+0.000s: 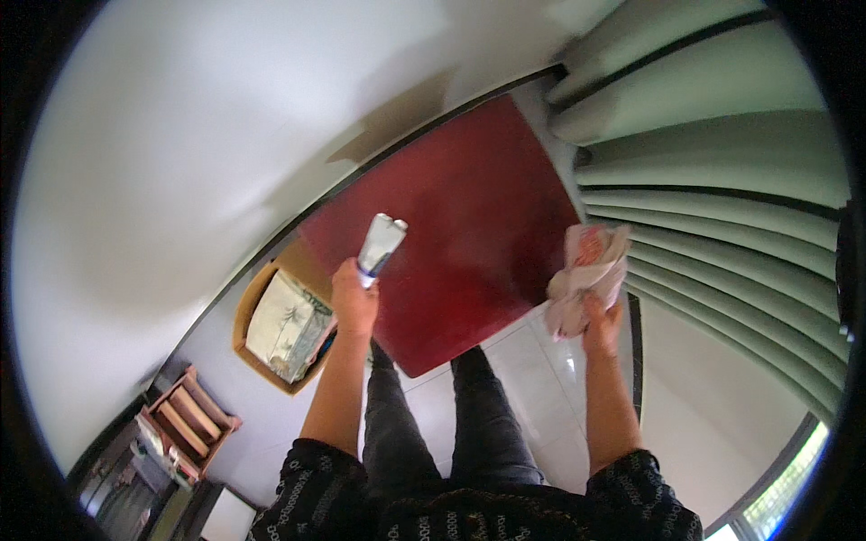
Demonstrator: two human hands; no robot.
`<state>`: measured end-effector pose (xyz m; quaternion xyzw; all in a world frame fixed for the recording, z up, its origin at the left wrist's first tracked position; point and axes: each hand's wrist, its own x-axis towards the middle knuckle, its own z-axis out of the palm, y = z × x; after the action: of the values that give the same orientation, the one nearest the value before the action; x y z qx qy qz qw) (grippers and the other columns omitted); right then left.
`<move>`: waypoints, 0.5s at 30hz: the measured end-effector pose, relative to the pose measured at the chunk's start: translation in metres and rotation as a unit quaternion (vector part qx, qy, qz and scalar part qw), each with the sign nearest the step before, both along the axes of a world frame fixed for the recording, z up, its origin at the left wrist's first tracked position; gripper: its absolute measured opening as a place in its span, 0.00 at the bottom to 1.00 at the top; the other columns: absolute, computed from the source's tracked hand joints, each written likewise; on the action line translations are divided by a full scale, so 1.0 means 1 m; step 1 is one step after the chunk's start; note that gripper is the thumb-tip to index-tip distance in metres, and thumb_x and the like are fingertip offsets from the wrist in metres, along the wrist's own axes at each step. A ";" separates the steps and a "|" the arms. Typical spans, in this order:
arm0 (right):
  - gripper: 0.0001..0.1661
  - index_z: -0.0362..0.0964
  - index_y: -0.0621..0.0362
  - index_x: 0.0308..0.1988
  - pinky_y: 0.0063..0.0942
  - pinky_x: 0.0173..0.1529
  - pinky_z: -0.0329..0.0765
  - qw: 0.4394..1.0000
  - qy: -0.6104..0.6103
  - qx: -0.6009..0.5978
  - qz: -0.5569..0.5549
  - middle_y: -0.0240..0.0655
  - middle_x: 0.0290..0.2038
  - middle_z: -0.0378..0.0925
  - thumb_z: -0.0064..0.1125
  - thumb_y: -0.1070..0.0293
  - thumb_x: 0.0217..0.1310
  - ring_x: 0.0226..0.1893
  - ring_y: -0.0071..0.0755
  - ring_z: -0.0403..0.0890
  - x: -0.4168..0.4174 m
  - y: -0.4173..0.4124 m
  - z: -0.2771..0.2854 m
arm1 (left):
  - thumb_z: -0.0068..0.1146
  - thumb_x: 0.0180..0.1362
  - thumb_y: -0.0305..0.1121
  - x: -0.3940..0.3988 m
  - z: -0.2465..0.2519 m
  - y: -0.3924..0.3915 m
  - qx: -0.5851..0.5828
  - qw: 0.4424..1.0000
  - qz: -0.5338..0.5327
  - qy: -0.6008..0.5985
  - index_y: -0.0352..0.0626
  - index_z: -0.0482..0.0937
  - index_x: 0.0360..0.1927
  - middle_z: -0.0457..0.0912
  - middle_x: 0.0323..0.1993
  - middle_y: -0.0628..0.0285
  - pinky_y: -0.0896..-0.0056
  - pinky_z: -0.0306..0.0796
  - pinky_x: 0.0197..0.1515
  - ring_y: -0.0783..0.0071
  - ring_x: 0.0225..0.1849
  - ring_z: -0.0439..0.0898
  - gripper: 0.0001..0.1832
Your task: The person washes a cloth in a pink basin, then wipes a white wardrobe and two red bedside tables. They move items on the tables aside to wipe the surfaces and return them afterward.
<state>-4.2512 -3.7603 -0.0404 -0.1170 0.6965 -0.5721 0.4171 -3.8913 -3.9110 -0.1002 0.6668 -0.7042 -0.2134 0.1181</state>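
My left hand (355, 301) grips a white squeeze tube (383, 245) by its lower end, with the flat end pointing away from me. The tube is held above the left part of a dark red tabletop (467, 237). Over the table's right edge, my right hand (601, 326) holds a crumpled pale pink bag or cloth (585, 280) with a reddish print. Its folds partly cover my fingers, and whether anything is inside cannot be seen.
Left of the table stands an open cardboard box (240, 331) holding a folded printed cloth or bag (281, 324). A wooden stool or rack (193, 419) is farther left. A white wall (169, 169) borders the table's far side. Pale green curtains (717, 155) hang at the right.
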 end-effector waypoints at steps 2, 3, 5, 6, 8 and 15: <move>0.20 0.71 0.66 0.44 0.29 0.41 0.74 0.999 0.026 -0.002 -0.033 0.36 0.39 0.76 0.60 0.70 0.49 0.36 0.31 0.77 -0.017 -0.008 -0.020 | 0.60 0.41 0.26 -0.010 0.003 0.003 -0.039 0.998 -0.037 -0.012 0.37 0.69 0.44 0.74 0.38 0.49 0.53 0.67 0.45 0.47 0.43 0.71 0.23; 0.19 0.70 0.67 0.44 0.29 0.43 0.73 1.000 0.004 -0.010 0.006 0.36 0.41 0.76 0.58 0.71 0.51 0.39 0.30 0.76 -0.012 -0.020 -0.015 | 0.60 0.41 0.26 -0.010 0.004 0.004 -0.027 0.999 -0.040 -0.025 0.37 0.68 0.44 0.74 0.39 0.49 0.53 0.67 0.45 0.47 0.43 0.71 0.24; 0.19 0.70 0.67 0.46 0.28 0.45 0.73 1.000 0.018 -0.007 0.000 0.36 0.42 0.76 0.57 0.72 0.52 0.41 0.29 0.76 -0.001 -0.034 -0.019 | 0.60 0.41 0.25 -0.007 0.003 0.003 -0.080 0.994 -0.074 -0.022 0.37 0.68 0.45 0.74 0.39 0.50 0.54 0.68 0.45 0.48 0.42 0.71 0.25; 0.20 0.69 0.68 0.46 0.27 0.45 0.72 1.000 0.016 -0.006 0.014 0.36 0.42 0.75 0.57 0.73 0.52 0.41 0.29 0.75 0.004 -0.038 -0.016 | 0.61 0.40 0.25 -0.007 0.003 0.003 -0.049 0.997 -0.054 -0.007 0.37 0.67 0.46 0.74 0.39 0.51 0.55 0.68 0.45 0.49 0.42 0.71 0.26; 0.20 0.69 0.68 0.46 0.27 0.46 0.72 0.999 0.011 -0.005 0.039 0.36 0.43 0.75 0.56 0.73 0.52 0.42 0.29 0.75 0.015 -0.043 -0.011 | 0.61 0.40 0.24 -0.002 0.006 0.004 -0.035 0.998 -0.054 0.017 0.37 0.67 0.46 0.74 0.39 0.51 0.55 0.68 0.45 0.49 0.42 0.71 0.26; 0.21 0.68 0.67 0.48 0.26 0.47 0.71 0.995 0.014 0.060 0.074 0.36 0.43 0.75 0.56 0.73 0.52 0.43 0.30 0.75 0.016 -0.034 -0.022 | 0.63 0.36 0.24 -0.013 0.020 0.018 -0.033 0.994 -0.101 0.008 0.38 0.68 0.43 0.74 0.36 0.52 0.56 0.68 0.42 0.52 0.40 0.72 0.26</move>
<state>-4.2354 -3.7942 -0.0626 -0.1507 0.7248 -0.4950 0.4549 -3.9040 -3.8932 -0.0799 0.5862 -0.7738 -0.2060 0.1231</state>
